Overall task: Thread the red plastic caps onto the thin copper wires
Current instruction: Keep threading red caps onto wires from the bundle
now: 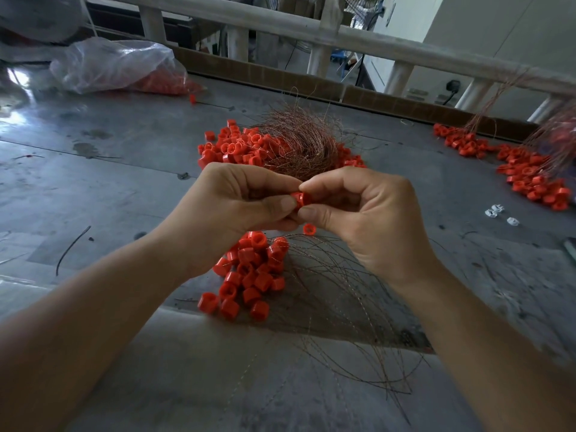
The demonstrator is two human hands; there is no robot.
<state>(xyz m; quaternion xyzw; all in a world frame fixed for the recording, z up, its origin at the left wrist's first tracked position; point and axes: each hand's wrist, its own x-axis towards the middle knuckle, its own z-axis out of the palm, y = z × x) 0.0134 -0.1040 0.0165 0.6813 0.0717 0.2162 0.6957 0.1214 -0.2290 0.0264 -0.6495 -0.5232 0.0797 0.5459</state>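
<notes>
Progress sits somewhere in the middle, judging by the piles. Your left hand [237, 201] and right hand [358, 213] meet above the worktop [109, 182]. Each pinches the same red cap [301, 198] between thumb and forefinger, with the other fingers loosely curled. Neither hand holds anything else that I can make out. Whether a wire runs through that cap I cannot tell, since any strand at your fingertips is too fine to see.

Just below your hands lies a near heap of caps [249, 275], and a fan of thin copper wires [343, 307] spreads toward you from it. From how they lie, I take these for finished pieces, each cap strung on its wire. One single cap [308, 228] shows just under your right thumb; whether it hangs on a wire or lies loose I cannot say. At the far right a row of caps [530, 176] with wires trailing upward looks done as well.

Beyond your hands sits the loose pile [237, 148], with a tangled wire bundle [299, 145] resting on it. A clear plastic bag [115, 63] at the far left holds more red caps. So a good share of the threading is left to do.
</notes>
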